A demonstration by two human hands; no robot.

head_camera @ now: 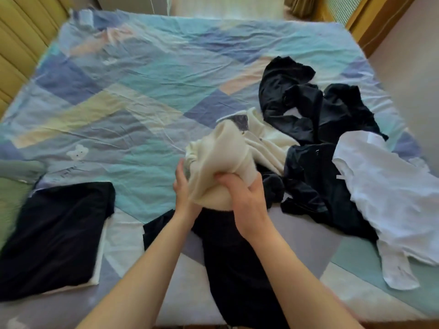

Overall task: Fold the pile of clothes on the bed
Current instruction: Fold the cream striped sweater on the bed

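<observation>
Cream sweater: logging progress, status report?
Both hands, left and right, grip cream sweater, bunched. Unfolded pile at right. Nothing blocking.

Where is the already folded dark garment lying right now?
In the head view the folded dark garment lies flat at the bed's near left, beside a green pillow and apart from the unfolded pile on the right.

left hand is half buried behind the cream sweater, fingers out of sight; black garment runs off the bottom edge; green pillow cropped at left; white shirt cut off on the right
</observation>
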